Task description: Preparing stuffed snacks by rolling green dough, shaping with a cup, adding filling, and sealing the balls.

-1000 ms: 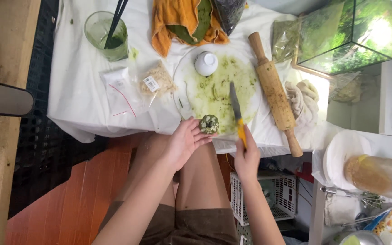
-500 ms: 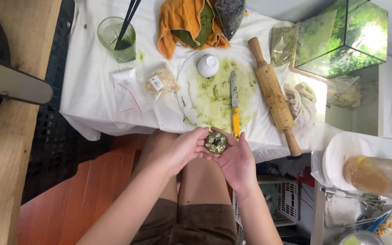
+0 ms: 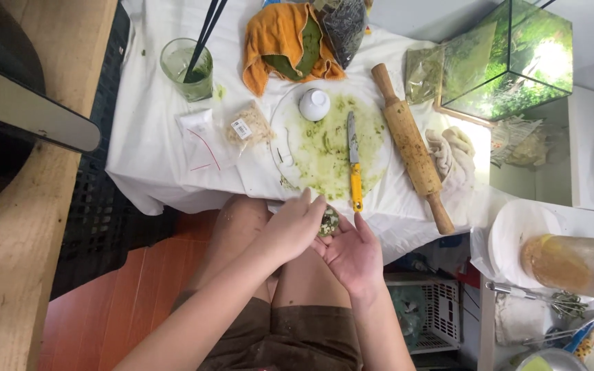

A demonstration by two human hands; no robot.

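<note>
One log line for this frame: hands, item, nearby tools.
left hand: cupped over dough ball | right hand: palm under ball | knife: lying on board | rolling pin: on table

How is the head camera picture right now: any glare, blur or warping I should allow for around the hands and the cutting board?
Head view: glare whitens the glass tank and the cloth beside the rolling pin. The round board and knife read sharp. Left hand and right hand are evenly lit and slightly soft around the green dough ball. Table edges bow toward the corners.
</note>
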